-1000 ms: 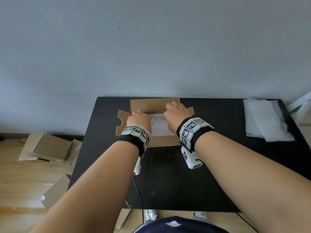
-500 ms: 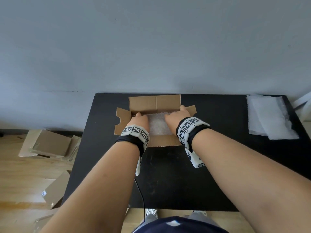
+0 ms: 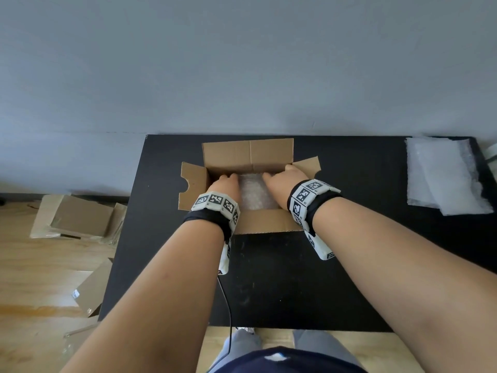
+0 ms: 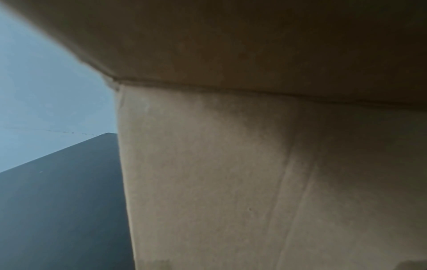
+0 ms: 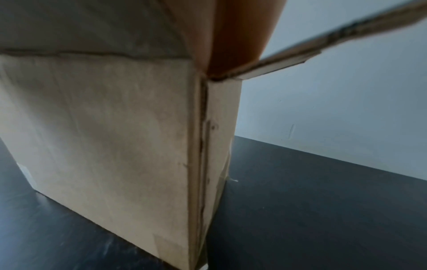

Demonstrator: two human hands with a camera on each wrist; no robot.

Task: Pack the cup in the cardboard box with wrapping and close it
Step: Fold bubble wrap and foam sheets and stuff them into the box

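Observation:
An open cardboard box (image 3: 247,154) stands at the far middle of the black table (image 3: 282,278), its flaps spread outward. Inside lies a bundle of bubble wrap (image 3: 254,192); no cup shows through it. My left hand (image 3: 224,185) reaches into the box on the bundle's left side, and my right hand (image 3: 282,181) holds its right side. Both sets of fingers curl down against the wrap, their tips hidden. The wrist views show only the box's outer walls (image 4: 231,182) (image 5: 104,127), no fingers.
Spare sheets of bubble wrap (image 3: 443,176) lie at the table's far right. Flattened cardboard boxes (image 3: 78,216) sit on the wooden floor to the left, and another piece (image 3: 91,292) lies nearer. A grey wall runs right behind the table.
Both hands have sunk from the box's top opening deeper inside, taking the bubble-wrap bundle down with them. The camera has tilted down slightly.

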